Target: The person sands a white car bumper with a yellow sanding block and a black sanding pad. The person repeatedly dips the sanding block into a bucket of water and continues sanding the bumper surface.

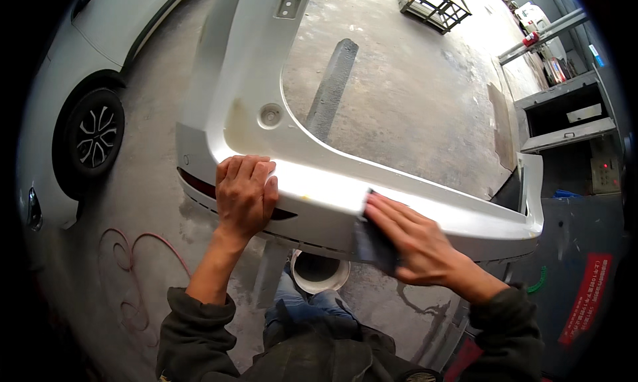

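Observation:
A long silver-white car bumper lies across the view in front of me. My left hand rests on its near edge, fingers curled over the top surface and thumb to the side, above a dark red reflector. Farther right, my right hand holds a dark grey sheet, which looks like sandpaper, against the bumper's near curve. Its fingers are stretched over the sheet, and part of the sheet is blurred. A small yellowish mark shows on the bumper between my hands.
Below the bumper, a white bucket stands by my legs. A red hose coils on the floor at left, near a parked light-coloured car. A framed stand is at the back; a grey cabinet stands at right.

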The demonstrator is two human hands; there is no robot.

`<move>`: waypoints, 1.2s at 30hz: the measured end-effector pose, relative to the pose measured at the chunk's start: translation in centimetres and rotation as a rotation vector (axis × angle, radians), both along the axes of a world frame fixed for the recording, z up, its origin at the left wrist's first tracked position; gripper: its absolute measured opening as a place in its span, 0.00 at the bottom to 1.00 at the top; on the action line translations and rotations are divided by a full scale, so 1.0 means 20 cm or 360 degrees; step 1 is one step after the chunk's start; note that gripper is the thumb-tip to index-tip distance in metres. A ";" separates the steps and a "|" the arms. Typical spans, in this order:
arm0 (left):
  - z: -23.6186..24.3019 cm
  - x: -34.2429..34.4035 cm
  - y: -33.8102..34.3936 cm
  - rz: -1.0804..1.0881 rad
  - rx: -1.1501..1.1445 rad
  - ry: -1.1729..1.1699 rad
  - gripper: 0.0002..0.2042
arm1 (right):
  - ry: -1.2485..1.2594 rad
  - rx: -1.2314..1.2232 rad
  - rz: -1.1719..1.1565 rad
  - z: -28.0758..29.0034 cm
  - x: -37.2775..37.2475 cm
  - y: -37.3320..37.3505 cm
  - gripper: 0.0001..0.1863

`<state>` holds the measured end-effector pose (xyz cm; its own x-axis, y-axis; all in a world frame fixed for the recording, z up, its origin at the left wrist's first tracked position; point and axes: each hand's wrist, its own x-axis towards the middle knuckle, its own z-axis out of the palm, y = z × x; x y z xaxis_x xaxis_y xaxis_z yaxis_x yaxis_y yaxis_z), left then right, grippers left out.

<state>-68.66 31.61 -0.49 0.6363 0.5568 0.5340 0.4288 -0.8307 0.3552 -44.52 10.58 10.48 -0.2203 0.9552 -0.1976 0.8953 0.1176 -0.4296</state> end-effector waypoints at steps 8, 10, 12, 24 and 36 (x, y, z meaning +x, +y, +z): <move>0.00 0.05 0.01 -0.0057 0.0015 -0.0001 0.11 | -0.0054 0.0269 -0.0097 -0.07 -0.13 0.14 0.36; 0.01 0.04 0.02 -0.0071 -0.0020 0.0004 0.11 | 0.0029 0.0101 -0.0189 -0.07 0.03 0.02 0.35; 0.01 0.01 0.01 -0.0054 -0.0039 0.0019 0.11 | 0.0085 -0.0108 -0.0308 -0.03 0.24 -0.14 0.34; 0.01 0.07 0.01 -0.0088 -0.0032 0.0053 0.13 | 0.0405 -0.0146 -0.0147 -0.17 0.06 0.18 0.51; 0.02 0.07 -0.01 -0.0034 -0.0012 0.0121 0.12 | 0.0235 0.0064 -0.0195 -0.13 0.07 0.09 0.33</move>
